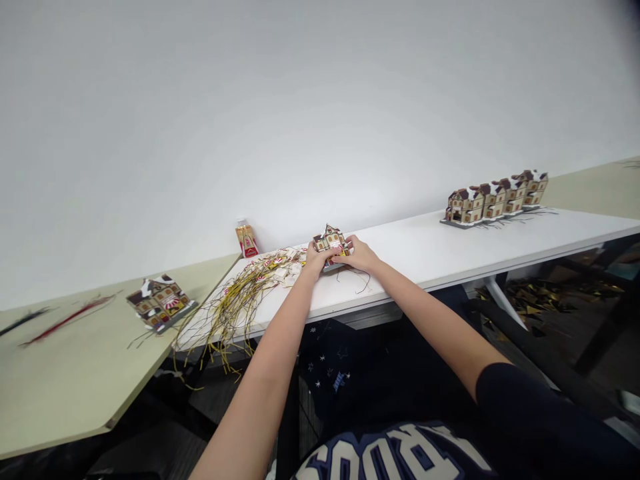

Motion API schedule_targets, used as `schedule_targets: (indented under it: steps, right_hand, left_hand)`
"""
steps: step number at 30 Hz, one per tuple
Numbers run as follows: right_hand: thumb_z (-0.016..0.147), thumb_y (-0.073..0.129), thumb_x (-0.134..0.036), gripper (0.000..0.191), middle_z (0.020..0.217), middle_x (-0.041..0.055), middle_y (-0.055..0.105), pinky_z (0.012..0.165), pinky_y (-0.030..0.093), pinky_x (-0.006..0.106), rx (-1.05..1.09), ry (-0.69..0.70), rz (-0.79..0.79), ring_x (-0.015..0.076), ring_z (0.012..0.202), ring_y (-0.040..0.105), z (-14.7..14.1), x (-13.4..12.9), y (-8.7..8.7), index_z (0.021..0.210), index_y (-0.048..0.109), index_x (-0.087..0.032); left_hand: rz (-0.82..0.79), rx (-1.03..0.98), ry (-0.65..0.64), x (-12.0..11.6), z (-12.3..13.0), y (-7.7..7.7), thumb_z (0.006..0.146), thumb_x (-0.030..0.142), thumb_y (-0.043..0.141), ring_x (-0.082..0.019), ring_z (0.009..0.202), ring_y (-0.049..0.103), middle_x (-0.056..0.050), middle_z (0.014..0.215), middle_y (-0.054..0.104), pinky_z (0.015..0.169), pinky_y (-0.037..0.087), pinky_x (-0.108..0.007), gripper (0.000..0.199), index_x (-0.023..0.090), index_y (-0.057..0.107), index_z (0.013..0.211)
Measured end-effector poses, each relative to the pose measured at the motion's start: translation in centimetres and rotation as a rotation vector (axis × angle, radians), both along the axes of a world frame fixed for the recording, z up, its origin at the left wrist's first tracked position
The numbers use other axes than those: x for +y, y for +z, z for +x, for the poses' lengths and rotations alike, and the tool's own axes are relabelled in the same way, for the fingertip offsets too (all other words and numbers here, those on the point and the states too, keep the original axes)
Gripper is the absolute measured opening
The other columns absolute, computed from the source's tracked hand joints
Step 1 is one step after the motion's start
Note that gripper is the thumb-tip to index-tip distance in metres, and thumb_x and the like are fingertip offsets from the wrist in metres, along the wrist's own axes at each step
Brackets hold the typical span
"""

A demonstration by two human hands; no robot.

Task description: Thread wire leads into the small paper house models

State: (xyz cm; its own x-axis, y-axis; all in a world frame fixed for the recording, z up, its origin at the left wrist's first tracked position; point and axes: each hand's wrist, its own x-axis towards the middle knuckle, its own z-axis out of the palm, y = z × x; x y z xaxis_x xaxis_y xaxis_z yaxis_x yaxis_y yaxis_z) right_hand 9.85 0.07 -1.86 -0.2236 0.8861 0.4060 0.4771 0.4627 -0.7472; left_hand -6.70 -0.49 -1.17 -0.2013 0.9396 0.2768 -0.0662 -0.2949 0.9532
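A small model house (329, 239) with a snowy roof and thin wires is held over the middle of the white table, close to its front edge. On its left side, my left hand (317, 257) is closed around it. From the right, my right hand (361, 256) grips the same house, fingers on its front. Beside my left hand lies a pile of yellow and dark wires (240, 293) with small white and red-striped pieces at their ends, some wires hanging off the edge. What the fingertips touch behind the house is hidden.
Several similar houses (493, 202) stand in a row at the right. Another house (161, 303) sits on the beige table (65, 373) at left, near red and dark wire bundles (67, 321). A gold and red package (247, 239) leans against the wall.
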Motion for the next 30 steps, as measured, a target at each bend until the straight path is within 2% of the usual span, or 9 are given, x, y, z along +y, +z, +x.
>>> schedule_targets:
  steps: [3,6,10,15,21,30]
  right_hand:
    - [0.063,0.075,-0.059,0.071,0.121,0.0099,0.060,0.088,0.046,0.037,0.049,0.008,0.054,0.0245,0.107,0.059,-0.1,0.1,-0.1,0.117,0.052,-0.020]
    - [0.065,0.075,-0.056,0.074,0.124,0.0106,0.060,0.090,0.047,0.038,0.135,0.053,-0.019,0.0237,0.107,0.060,-0.2,0.2,-0.2,0.124,0.049,-0.020]
    - [0.065,0.079,-0.049,0.066,0.111,0.0102,0.067,0.089,0.050,0.038,0.252,0.171,-0.183,0.0229,0.098,0.064,-0.3,0.3,-0.2,0.117,0.053,-0.018]
    - [0.061,0.084,-0.037,0.056,0.100,0.0078,0.070,0.084,0.053,0.037,0.414,0.222,-0.249,0.0230,0.092,0.067,-0.5,0.6,-0.6,0.107,0.056,-0.020]
    - [0.057,0.086,-0.033,0.061,0.093,0.0047,0.070,0.082,0.055,0.038,0.426,0.230,-0.268,0.0214,0.087,0.068,-0.4,0.9,-0.6,0.108,0.054,-0.020]
    - [0.058,0.086,-0.032,0.061,0.094,0.0045,0.070,0.083,0.055,0.037,0.417,0.237,-0.272,0.0208,0.088,0.068,-0.5,0.6,-0.5,0.109,0.053,-0.020]
  left_hand:
    - [0.008,-0.053,0.014,-0.5,0.3,0.6,0.042,0.018,0.090,-0.022,0.089,0.067,-0.008,0.101,0.068,0.085,0.053,-0.040,0.075,0.017,0.051,0.106]
    - [0.019,-0.117,0.002,-1.0,0.6,1.1,0.041,0.017,0.089,-0.021,0.086,0.067,-0.007,0.099,0.068,0.083,0.054,-0.039,0.077,0.018,0.051,0.108]
    - [0.025,-0.124,-0.027,-1.3,0.6,1.3,0.041,0.018,0.088,-0.022,0.086,0.066,-0.006,0.099,0.068,0.083,0.053,-0.040,0.076,0.018,0.051,0.107]
    - [0.027,-0.107,-0.077,-1.2,0.5,1.0,0.042,0.020,0.088,-0.023,0.088,0.066,-0.007,0.098,0.067,0.085,0.052,-0.043,0.073,0.018,0.051,0.105]
    - [0.073,-0.128,-0.101,-1.1,0.5,0.9,0.040,0.017,0.088,-0.023,0.088,0.066,-0.006,0.096,0.067,0.088,0.050,-0.044,0.075,0.018,0.050,0.106]
    - [0.057,-0.103,-0.074,-1.0,0.4,0.9,0.038,0.017,0.087,-0.023,0.088,0.065,-0.006,0.095,0.067,0.087,0.051,-0.042,0.077,0.018,0.050,0.106]
